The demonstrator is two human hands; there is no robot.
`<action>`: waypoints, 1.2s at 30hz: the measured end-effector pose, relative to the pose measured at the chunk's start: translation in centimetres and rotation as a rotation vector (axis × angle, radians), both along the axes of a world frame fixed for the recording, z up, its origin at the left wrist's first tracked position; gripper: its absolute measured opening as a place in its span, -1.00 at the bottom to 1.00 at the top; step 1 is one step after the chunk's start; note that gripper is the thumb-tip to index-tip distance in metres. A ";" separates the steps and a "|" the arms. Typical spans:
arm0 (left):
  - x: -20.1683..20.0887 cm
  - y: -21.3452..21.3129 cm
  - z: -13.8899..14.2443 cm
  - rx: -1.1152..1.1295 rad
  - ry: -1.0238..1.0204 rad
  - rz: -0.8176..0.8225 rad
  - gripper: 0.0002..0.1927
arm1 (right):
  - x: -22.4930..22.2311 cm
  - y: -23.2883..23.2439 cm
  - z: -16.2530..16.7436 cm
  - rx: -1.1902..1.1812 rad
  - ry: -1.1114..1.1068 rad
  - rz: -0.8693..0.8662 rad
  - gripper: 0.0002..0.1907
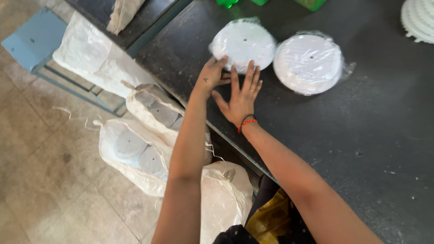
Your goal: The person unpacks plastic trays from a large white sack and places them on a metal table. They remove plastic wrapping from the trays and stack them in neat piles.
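At the far left a blue stool (pixel 34 38) stands on the tiled floor (pixel 49 180), with a white sack (pixel 97 61) leaning by it. Nearer the person, more open sacks (pixel 135 153) lie on the floor, and grey-white discs (pixel 129 145) show inside them.

The left hand (pixel 210 76) reaches over the edge of the dark table (pixel 361 149). Its fingers are curled and its fingertips touch the near-left rim of a round white stack of discs wrapped in clear plastic, the left pack (pixel 243 44). It presses against the rim rather than closing around it.

Just right of it, the right hand (pixel 240 97) lies open, fingers spread and palm down on the table, its fingertips touching the pack's near edge. A red and black thread (pixel 246 122) circles that wrist.

The pack lies flat, directly ahead of both hands, away from the person; being round, it has no long axis. Both hands are on it, the left a little further up its side.

To the right lies a second pack (pixel 308 63), just beside the first and untouched. Green objects (pixel 312 3) sit at the table's far edge, and a ribbed white stack (pixel 418 20) shows at the far right corner.
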State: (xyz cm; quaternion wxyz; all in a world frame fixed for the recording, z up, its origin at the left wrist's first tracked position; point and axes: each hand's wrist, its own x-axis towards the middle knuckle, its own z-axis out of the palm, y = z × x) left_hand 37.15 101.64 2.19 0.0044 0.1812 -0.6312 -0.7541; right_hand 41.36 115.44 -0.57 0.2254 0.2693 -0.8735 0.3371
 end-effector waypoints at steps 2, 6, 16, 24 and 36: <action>2.3 -1.6 -0.7 -0.097 0.090 -0.057 -0.48 | -0.2 0.0 -0.6 0.023 0.009 0.006 0.01; 12.6 -8.2 -4.9 -0.261 0.641 0.217 -0.56 | -1.1 0.6 -2.8 0.063 0.117 0.104 -0.09; 29.7 -23.1 -19.8 0.341 -0.427 1.208 -0.54 | -3.6 2.8 -7.5 0.343 0.113 0.200 -0.20; 28.1 -21.6 -28.1 0.336 -0.673 1.445 -0.27 | -4.7 5.6 -9.9 0.516 0.114 0.189 -0.24; 29.3 -17.2 -33.6 0.729 -0.571 1.332 -0.33 | -4.3 5.8 -9.2 0.579 0.031 0.171 -0.27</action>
